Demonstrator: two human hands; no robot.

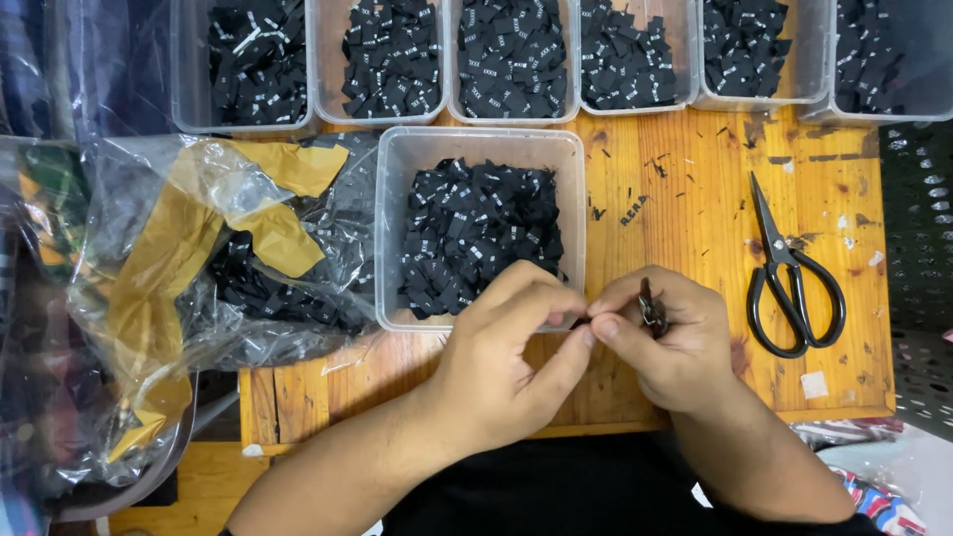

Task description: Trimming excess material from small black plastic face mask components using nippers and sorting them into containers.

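I see my left hand (506,347) and right hand (660,342) both pinching one small black label (652,310); a loose grip could drop it among the table (695,199) scraps.

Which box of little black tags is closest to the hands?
The clear plastic box standing alone in front of the back row, full of black fabric labels. The left hand overlaps its near edge; the other boxes line the far side of the wooden table.

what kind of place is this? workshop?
Probably a garment-label sorting bench in a small workshop. Clear plastic tubs hold heaps of small black woven labels, black scissors lie on the worn wooden tabletop, and both hands, left hand and right hand, pinch something small between them.
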